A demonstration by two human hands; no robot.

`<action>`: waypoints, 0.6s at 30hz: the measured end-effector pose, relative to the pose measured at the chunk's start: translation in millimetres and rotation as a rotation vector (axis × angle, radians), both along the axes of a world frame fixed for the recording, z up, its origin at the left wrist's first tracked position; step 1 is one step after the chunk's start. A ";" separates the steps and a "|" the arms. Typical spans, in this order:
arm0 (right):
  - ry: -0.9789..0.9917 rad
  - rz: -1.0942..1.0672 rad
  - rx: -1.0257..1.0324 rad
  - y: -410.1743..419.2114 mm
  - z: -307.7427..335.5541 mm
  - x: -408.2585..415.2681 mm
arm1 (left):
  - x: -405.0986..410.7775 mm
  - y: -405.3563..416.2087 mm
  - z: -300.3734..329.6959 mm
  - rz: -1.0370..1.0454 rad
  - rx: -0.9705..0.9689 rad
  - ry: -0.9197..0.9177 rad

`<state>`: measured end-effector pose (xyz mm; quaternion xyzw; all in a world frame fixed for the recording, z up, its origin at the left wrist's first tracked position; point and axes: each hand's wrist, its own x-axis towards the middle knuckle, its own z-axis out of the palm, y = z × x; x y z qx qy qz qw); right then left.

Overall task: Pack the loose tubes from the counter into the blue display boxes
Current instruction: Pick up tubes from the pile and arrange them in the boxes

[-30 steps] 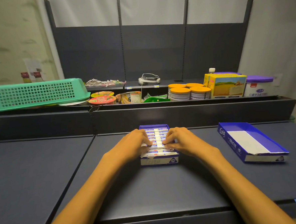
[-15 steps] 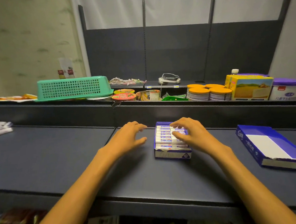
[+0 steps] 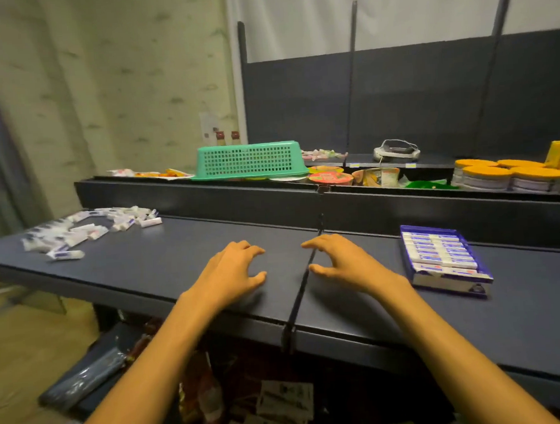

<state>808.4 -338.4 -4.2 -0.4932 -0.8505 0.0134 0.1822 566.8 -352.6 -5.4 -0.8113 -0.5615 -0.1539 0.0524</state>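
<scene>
Blue cardboard, the display box on my right looks packed to the brim with rows of tubes, so I judge that one finished. Both my left hand and right hand hover over the dark counter between box and pile, fingers loosely spread and holding nothing. Plenty is left: a blurred heap of loose tubes, perhaps several dozen, lies at the far left end, well apart from the box.

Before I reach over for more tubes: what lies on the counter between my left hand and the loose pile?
Nothing: the head view shows only bare dark counter between the left hand and the loose tubes.
</scene>
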 end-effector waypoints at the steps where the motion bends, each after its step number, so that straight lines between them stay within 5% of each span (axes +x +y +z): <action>1: -0.004 0.012 0.002 0.5 -1.0 -22.9 | -23.6 -3.9 0.3 0.020 -0.003 0.005; 18: -0.046 0.140 0.040 27.9 3.3 -351.2 | -358.3 -33.3 -8.1 0.241 -0.036 -0.037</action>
